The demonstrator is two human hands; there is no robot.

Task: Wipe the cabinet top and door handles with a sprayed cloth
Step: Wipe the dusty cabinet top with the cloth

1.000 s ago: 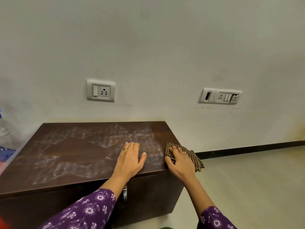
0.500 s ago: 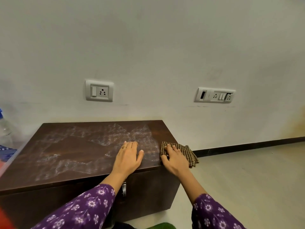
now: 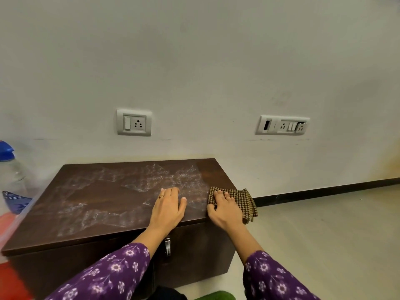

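- While the right hand (image 3: 225,210) presses down on the checked cloth (image 3: 243,199), its fingers lie spread on top, only a bit bent, not wrapped round it.
- The brown and cream cloth sits at the right edge of the cabinet top (image 3: 97,204), right of the middle of the frame, and part of it hangs over that edge.
- The left hand (image 3: 167,207) lies flat on the dark wood just beside the cloth, with fingers straight and holding nothing.
- It wears a gold ring (image 3: 161,196).
- White smears (image 3: 91,215) cover much of the top.
- A shiny door handle (image 3: 167,246) shows on the front, below the left wrist.
- Both arms wear purple flowered sleeves (image 3: 112,276).
- On the wall above are a wall socket (image 3: 134,122) and a switch plate (image 3: 282,124).
- A plastic bottle (image 3: 9,169) with a blue cap stands at the left edge of the frame.
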